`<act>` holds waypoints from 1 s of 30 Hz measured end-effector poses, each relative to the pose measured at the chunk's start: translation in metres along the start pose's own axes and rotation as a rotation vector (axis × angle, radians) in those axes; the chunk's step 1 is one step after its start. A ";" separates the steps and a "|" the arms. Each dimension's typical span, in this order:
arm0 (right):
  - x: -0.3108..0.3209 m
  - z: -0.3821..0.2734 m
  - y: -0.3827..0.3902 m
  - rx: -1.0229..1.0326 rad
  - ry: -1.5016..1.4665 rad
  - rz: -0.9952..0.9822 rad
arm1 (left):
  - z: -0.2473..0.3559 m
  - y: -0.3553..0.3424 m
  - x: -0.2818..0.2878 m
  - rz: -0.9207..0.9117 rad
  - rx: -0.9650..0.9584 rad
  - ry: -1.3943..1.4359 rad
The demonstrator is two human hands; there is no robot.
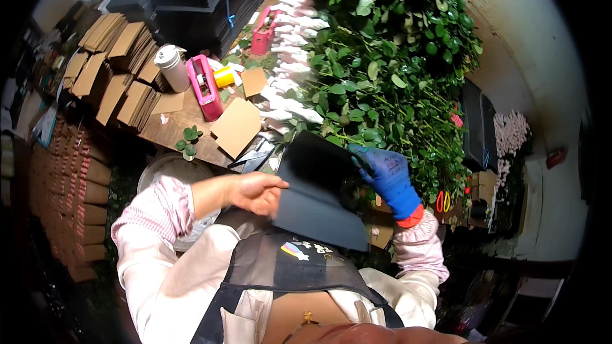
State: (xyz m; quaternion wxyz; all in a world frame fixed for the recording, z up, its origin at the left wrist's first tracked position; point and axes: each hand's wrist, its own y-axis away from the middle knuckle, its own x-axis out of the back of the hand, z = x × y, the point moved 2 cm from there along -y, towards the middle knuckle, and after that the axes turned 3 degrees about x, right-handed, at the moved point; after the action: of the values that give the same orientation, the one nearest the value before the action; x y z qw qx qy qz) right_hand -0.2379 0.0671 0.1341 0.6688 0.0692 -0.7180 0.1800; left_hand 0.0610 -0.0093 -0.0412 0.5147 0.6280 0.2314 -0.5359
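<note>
Above the dark apron [255, 262], the bare left hand [255, 193] pinches one side of a creased black cardboard sheet [319, 213]; the blue-gloved right hand [386, 175] grips the other. Uneven pulling could bend it askew, or its far edge could snag the leafy stems [382, 99].

site type: workshop, apparently for packing cut flowers. indicators: leafy stems [389, 70] are piled in bulk, with white netted heads [296, 57] lined up along their left side. a wooden table [167, 129] carries pink holders [213, 106], cardboard [237, 126] and loose leaves [189, 143]. black sheets [191, 1] are stacked at the far left, one bundle tied in blue. scissors [440, 202] are at the right. work wear includes an apron [255, 261], and a glove [401, 196] on the right hand [386, 172].
</note>
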 end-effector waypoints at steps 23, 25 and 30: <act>-0.090 0.011 -0.041 -0.284 -0.046 -0.289 | 0.050 -0.102 0.033 0.746 -0.706 -2.466; -0.103 0.016 -0.048 -0.307 -0.019 -0.491 | 0.045 -0.101 0.036 0.774 -0.734 -2.486; -0.055 -0.014 -0.041 -0.016 -0.097 0.051 | 0.051 -0.099 0.031 0.767 -0.556 -2.488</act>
State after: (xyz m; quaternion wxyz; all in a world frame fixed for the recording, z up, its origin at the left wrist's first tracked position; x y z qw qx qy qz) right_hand -0.2054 0.0261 0.0875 0.6289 0.0540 -0.7526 0.1878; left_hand -0.0349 -0.0267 -0.1035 0.6097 -0.3771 -0.4792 -0.5064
